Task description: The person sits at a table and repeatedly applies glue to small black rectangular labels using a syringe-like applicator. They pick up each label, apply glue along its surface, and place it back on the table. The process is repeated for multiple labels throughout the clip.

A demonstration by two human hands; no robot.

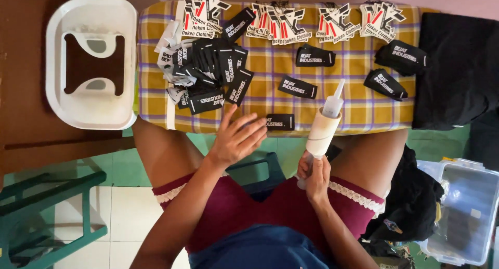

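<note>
My right hand (315, 176) grips the lower end of a cream squeeze bottle (323, 132) with a clear nozzle, held upright over my lap. My left hand (237, 137) reaches forward with fingers spread, its tips touching a black rectangular label (280, 122) at the near edge of the yellow plaid cloth (353, 95). A heap of the same black labels (213, 74) lies just beyond that hand. Single black labels (297, 87) and small stacks (402, 56) are scattered to the right. Black, white and red die-cut tags (283, 20) line the far edge.
A white plastic tray (57, 66) sits at the left on a brown surface. Dark cloth (460, 66) lies at the right end of the plaid cloth. A clear plastic bin (468, 212) and black garments (410, 201) stand at lower right, a green stool (47, 206) at lower left.
</note>
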